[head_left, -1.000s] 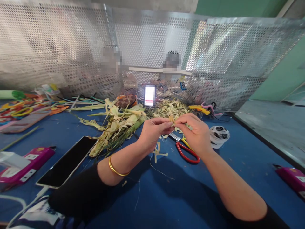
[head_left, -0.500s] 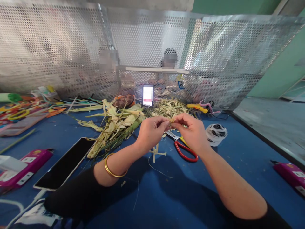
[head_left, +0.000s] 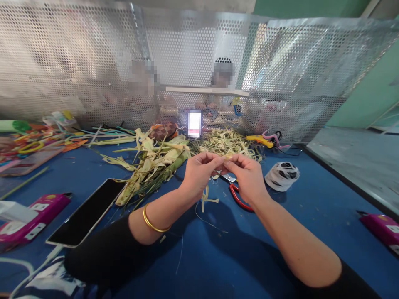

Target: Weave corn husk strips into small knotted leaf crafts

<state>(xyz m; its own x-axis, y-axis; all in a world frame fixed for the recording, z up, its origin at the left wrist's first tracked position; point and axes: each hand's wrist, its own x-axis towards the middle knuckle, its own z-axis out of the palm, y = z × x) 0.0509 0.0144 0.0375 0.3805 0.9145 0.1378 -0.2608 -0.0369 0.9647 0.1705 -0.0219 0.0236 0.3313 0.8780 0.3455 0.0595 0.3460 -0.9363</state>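
My left hand (head_left: 199,174) and my right hand (head_left: 246,176) meet above the blue table (head_left: 218,257), both pinching one small pale leaf piece (head_left: 228,157) between their fingertips. A thin leaf strip (head_left: 205,198) hangs below my left hand. Red-handled scissors (head_left: 235,193) lie on the table right under my right hand, partly hidden by it. A heap of green and pale leaves (head_left: 152,166) lies just left of my left hand. A gold bangle sits on my left wrist.
A dark phone (head_left: 87,211) lies at left, a pink case (head_left: 34,214) beyond it and another pink case (head_left: 380,226) at far right. A white thread roll (head_left: 282,175), shredded leaf pile (head_left: 224,143) and perforated metal screen (head_left: 93,62) stand behind; people sit beyond it.
Both hands stayed together on the leaf piece, and my right hand shifted slightly left and lower, covering more of the scissors. The view tilted a little.
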